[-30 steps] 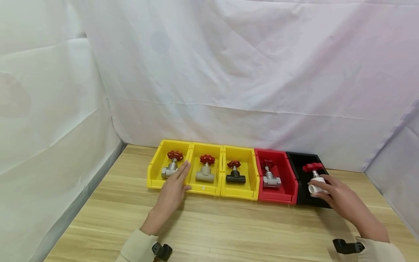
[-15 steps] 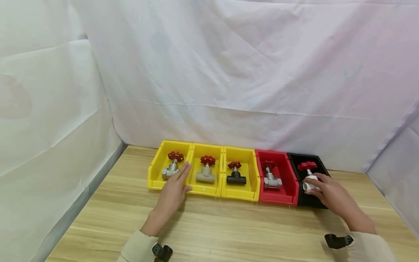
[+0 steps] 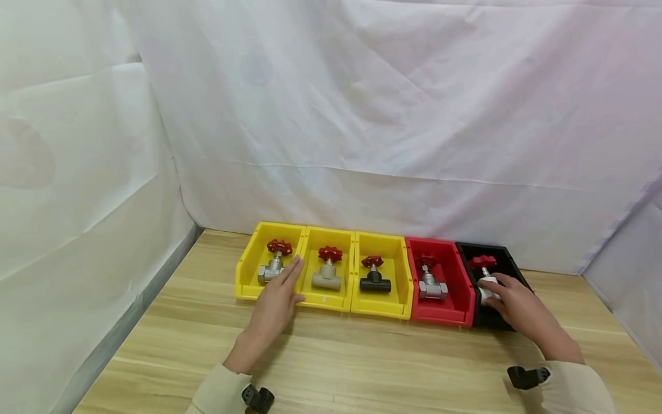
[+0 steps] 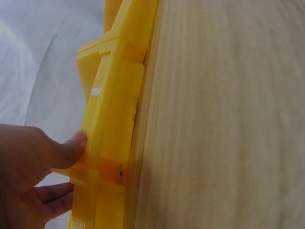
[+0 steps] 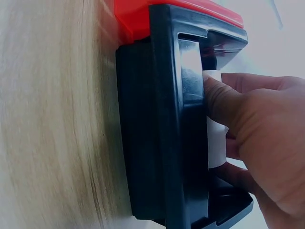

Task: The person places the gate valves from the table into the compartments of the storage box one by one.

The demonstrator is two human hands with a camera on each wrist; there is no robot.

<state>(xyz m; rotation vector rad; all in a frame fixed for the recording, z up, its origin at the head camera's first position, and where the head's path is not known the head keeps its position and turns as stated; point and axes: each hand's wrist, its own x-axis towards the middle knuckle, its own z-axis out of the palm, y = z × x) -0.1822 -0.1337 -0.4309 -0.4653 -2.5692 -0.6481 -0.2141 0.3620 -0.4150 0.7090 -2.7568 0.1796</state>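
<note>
My right hand [image 3: 513, 300] grips the white body of a valve [image 3: 488, 288] with a red handwheel, low inside the black bin [image 3: 493, 322]. In the right wrist view the thumb and fingers [image 5: 221, 102] lie around the white pipe body [image 5: 217, 143], just behind the bin's front lip [image 5: 167, 119]. My left hand [image 3: 274, 302] rests with straight fingers over the divider between two yellow bins [image 3: 327, 302]. Its thumb [image 4: 71, 150] touches a yellow front edge in the left wrist view. Beside it lies a silver valve [image 3: 270, 270], partly hidden by the fingers.
A grey valve [image 3: 326, 279] and a black valve [image 3: 375, 283] sit in the other yellow bins, a silver valve [image 3: 432, 287] in the red bin [image 3: 442, 316]. All bins stand in one row on the wooden table [image 3: 362, 362], before a white cloth backdrop [image 3: 362, 115].
My right hand has moved left and carried the white valve down into the black bin, still gripping it. The left hand stays in place on the yellow bins.
</note>
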